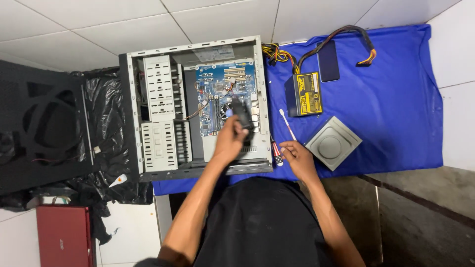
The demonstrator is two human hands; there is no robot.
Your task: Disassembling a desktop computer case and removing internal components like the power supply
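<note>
The dark handled tool point(242, 118) sits in the grip of the left hand point(230, 141), fingers curled tight around its lower part, its upper end raised over the blue motherboard point(225, 91) inside the open computer case point(198, 106), which lies on its side. The tool is blurred, so its exact kind cannot be told (a brush or blower is a fair reading). The principal hazard, in this inspector's judgement, is contact: a hard tip dragged across the board could bend a pin or dislodge one of the thin wires running beside it. The case's bare metal edge lies under the left wrist, and a slip there could scrape the forearm. The right hand point(299, 158) rests on the blue cloth point(396, 109) with fingers loosely spread, holding nothing, its tips near a red-handled screwdriver point(277, 154) and a white swab stick point(287, 123); a careless sweep could roll either off the cloth's edge. Farther out, a grey square drive point(333, 143), a power supply point(304, 94) with its loose cable bundle point(341, 37), and a dark phone point(328, 61) lie on the same cloth, and a tug on the fabric would shift all of them.
</note>
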